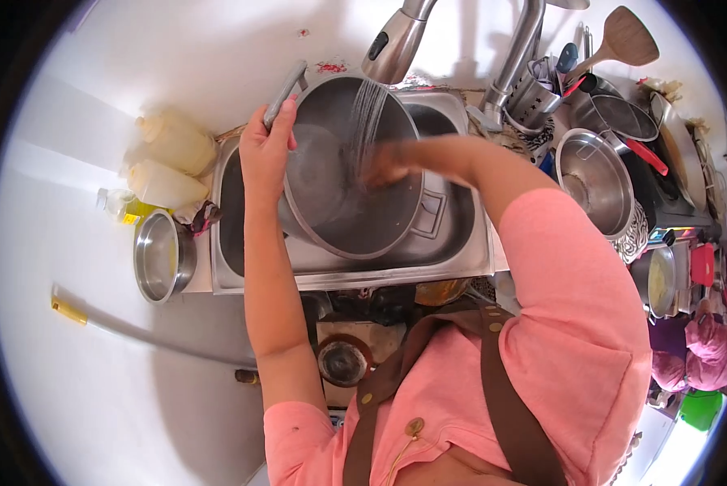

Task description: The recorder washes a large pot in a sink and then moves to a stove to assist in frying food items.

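A large grey metal pot point(351, 225) is tilted over the steel sink point(461, 225), its mouth facing me. My left hand point(270, 143) grips the pot's upper left loop handle point(285, 94). Inside the pot, near its middle, my right hand point(391, 164) is blurred; whether it holds anything I cannot make out. Water runs in fine streams from the spray head of the faucet point(397, 48) into the pot beside my right hand. The pot's other handle point(431, 214) hangs at the lower right, over the basin.
Left of the sink stand a steel bowl point(157, 258), cloudy plastic jugs point(169, 182) and a bottle of yellow liquid point(120, 206). On the right are a utensil holder point(530, 97), a wooden spatula point(628, 39), a steel basin point(600, 188) and a red-handled strainer point(625, 118).
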Demonstrator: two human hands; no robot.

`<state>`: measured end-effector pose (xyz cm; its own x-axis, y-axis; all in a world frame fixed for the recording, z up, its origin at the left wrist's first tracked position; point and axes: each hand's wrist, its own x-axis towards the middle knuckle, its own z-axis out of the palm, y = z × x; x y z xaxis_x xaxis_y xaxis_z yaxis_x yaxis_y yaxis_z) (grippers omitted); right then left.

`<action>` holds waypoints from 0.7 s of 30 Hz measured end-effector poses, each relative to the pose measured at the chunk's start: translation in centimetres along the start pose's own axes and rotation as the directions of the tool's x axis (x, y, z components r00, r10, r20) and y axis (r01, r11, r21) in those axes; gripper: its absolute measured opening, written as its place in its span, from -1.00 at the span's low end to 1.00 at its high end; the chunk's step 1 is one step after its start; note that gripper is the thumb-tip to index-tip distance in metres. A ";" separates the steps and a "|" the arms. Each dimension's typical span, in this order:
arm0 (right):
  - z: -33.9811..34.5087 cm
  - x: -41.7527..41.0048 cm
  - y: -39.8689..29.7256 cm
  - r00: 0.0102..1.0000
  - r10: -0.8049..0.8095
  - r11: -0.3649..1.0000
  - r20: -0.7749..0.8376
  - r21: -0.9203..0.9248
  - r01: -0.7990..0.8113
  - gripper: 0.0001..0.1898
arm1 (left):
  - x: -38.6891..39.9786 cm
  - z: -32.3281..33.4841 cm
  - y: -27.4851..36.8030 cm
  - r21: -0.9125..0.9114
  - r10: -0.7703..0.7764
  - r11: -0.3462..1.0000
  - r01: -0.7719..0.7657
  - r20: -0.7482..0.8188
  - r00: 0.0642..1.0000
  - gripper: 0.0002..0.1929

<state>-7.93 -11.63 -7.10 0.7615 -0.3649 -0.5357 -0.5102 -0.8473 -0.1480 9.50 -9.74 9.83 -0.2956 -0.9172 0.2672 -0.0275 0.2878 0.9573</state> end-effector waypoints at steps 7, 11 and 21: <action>4.4 -4.6 5.9 0.865 0.155 0.932 -0.476 0.362 0.032 -0.45 | 1.8 6.4 1.2 0.093 0.021 0.995 -0.020 -0.008 1.000 -0.75; 4.3 -5.0 -3.7 0.956 0.230 0.947 -0.180 0.266 -0.177 -0.43 | 1.9 6.8 1.4 0.087 0.065 0.995 -0.058 -0.085 0.994 -0.73; 1.0 -12.7 -10.6 0.955 0.286 0.323 -0.080 0.946 -0.017 -0.51 | 2.4 7.7 1.2 0.158 0.135 0.981 -0.112 -0.142 0.981 -0.70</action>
<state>-12.60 2.34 0.45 0.6133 -0.6216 -0.4874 -0.5565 0.0978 -0.8251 1.41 -9.50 10.80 -0.1577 -0.8996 0.4072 -0.1447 0.4289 0.8917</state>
